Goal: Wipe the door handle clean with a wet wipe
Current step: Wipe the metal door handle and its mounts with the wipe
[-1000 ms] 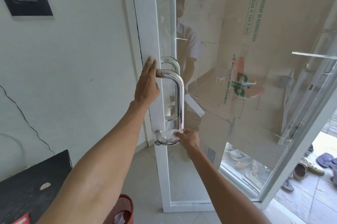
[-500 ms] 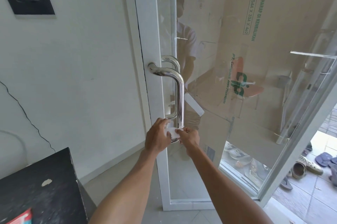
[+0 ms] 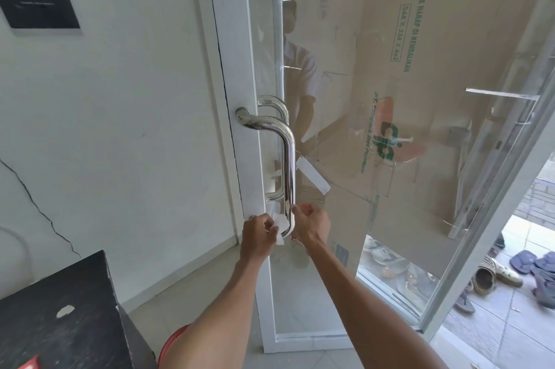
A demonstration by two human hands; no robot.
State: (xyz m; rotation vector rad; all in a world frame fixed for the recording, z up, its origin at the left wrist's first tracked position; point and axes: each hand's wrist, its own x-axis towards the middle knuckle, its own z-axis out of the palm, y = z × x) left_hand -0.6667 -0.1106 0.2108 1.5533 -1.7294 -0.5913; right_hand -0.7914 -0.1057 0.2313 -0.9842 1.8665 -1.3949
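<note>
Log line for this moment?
spot: door handle lower bend | left hand: holds wet wipe | right hand: beside handle, grip unclear

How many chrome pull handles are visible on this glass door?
2. The near handle is on this side; the far handle sits behind the glass, partly hidden.

A cracked white wall (image 3: 120, 128) is rising left of the fingers (image 3: 265, 223), a black cabinet (image 3: 60, 317) sitting below-left; daylight is falling on floor tiles (image 3: 495, 335) and scattered shoes (image 3: 492, 275) to their right.
</note>
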